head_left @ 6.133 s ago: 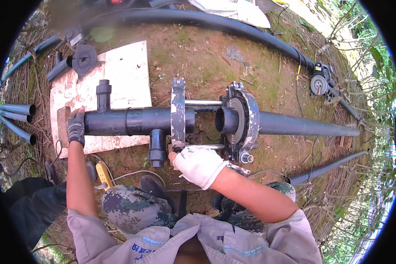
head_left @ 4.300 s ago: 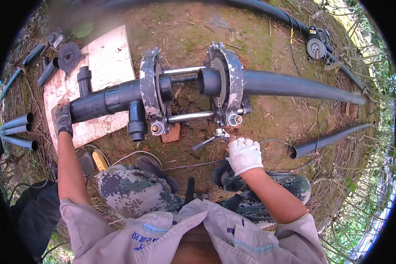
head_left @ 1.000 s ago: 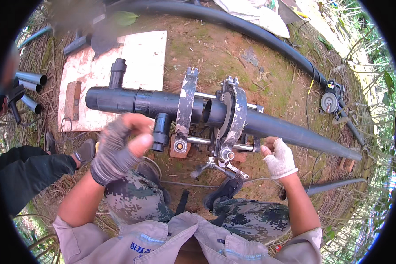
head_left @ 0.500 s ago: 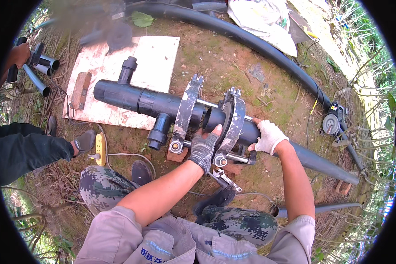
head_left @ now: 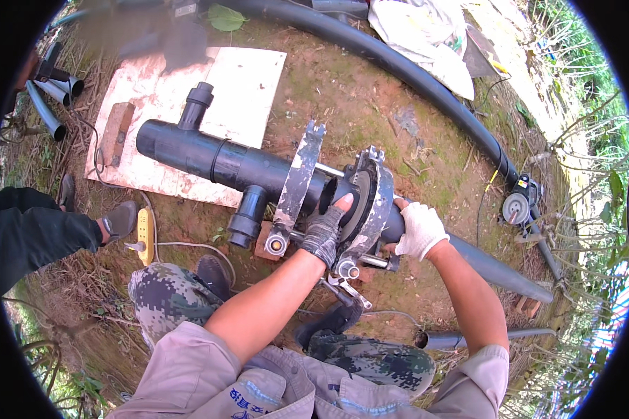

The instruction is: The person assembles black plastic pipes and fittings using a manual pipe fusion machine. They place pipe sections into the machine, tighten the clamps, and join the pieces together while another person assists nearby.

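A black tee pipe fitting lies across a white board and runs into a metal two-ring pipe clamp. A long black pipe enters the second clamp ring from the right. My left hand, in a grey fingerless glove, reaches into the gap between the two rings, thumb against the pipe end; its fingers are hidden there. My right hand, in a white glove, grips the long pipe just right of the second ring.
A white board with a wooden block lies on bare soil. Another person's leg and shoe are at left beside a yellow power strip. A thick black hose curves past at the back, short pipe offcuts lie far left, and a round tool sits at right.
My left hand left the tee fitting and went into the gap between the clamp rings. My right hand slid up the long pipe to the second ring.
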`<move>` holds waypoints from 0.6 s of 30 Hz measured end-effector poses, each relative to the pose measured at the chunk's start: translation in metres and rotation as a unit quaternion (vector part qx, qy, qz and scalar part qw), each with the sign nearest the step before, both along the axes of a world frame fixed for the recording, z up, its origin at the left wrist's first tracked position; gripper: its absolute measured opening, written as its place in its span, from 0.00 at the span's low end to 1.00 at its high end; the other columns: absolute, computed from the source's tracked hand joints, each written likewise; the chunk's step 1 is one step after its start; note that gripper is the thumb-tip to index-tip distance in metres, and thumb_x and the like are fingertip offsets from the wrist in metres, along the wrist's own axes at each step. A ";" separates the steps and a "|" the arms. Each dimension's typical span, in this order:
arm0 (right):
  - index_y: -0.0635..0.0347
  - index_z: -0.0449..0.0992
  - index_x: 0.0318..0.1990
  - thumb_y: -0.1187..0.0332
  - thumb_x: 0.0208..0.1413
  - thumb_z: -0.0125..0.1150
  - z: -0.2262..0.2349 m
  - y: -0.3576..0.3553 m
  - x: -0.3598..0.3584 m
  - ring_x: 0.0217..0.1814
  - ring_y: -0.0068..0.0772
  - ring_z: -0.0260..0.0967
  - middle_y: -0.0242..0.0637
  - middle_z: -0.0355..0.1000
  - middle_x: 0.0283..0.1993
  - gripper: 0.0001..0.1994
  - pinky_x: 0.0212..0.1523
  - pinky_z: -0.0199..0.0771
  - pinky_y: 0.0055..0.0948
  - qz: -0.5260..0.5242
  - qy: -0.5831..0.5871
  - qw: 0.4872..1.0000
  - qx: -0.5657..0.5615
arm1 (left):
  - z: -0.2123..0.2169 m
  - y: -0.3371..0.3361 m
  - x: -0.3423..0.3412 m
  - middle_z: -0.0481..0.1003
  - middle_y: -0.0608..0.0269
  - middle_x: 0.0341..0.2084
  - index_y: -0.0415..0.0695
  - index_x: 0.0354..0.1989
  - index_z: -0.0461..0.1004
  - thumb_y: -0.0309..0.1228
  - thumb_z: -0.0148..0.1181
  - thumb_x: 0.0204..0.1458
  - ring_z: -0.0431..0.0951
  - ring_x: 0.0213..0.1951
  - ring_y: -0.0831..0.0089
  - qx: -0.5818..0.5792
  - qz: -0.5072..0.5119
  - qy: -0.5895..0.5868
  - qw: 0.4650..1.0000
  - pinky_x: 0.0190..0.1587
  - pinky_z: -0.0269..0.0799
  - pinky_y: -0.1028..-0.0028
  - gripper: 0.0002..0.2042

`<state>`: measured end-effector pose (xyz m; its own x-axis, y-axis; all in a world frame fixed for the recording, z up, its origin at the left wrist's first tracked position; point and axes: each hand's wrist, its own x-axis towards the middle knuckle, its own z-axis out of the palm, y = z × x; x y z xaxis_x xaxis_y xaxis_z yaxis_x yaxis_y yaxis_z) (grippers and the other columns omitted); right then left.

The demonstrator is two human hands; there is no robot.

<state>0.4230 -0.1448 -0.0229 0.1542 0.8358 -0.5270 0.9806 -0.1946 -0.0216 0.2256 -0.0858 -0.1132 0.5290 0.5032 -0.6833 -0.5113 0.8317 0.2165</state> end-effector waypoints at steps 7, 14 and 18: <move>0.54 0.66 0.65 0.54 0.31 0.82 -0.020 -0.032 -0.023 0.58 0.52 0.70 0.46 0.72 0.54 0.48 0.57 0.63 0.50 -0.011 -0.091 0.983 0.159 | -0.002 -0.007 -0.013 0.79 0.54 0.48 0.40 0.58 0.72 0.35 0.73 0.53 0.83 0.43 0.62 0.061 0.011 -0.026 0.998 0.47 0.84 0.63 0.26; 0.56 0.63 0.69 0.51 0.29 0.84 0.000 -0.007 0.000 0.61 0.56 0.69 0.52 0.71 0.58 0.55 0.62 0.68 0.48 -0.004 0.030 0.999 0.024 | 0.009 0.002 -0.007 0.79 0.53 0.48 0.40 0.59 0.72 0.42 0.75 0.51 0.83 0.42 0.62 -0.008 -0.005 0.014 1.000 0.46 0.84 0.63 0.30; 0.56 0.62 0.69 0.51 0.29 0.84 -0.001 0.006 0.014 0.61 0.56 0.70 0.54 0.72 0.56 0.55 0.62 0.71 0.46 0.014 0.075 0.997 -0.002 | -0.005 0.001 -0.004 0.80 0.53 0.47 0.40 0.58 0.72 0.39 0.74 0.52 0.84 0.42 0.61 -0.046 -0.011 -0.050 0.998 0.47 0.84 0.62 0.28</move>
<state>0.4367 -0.1391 -0.0242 0.0506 0.8369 -0.5451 0.9714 -0.1681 -0.1679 0.2213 -0.0849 -0.1186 0.6066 0.4292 -0.6692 -0.5085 0.8565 0.0884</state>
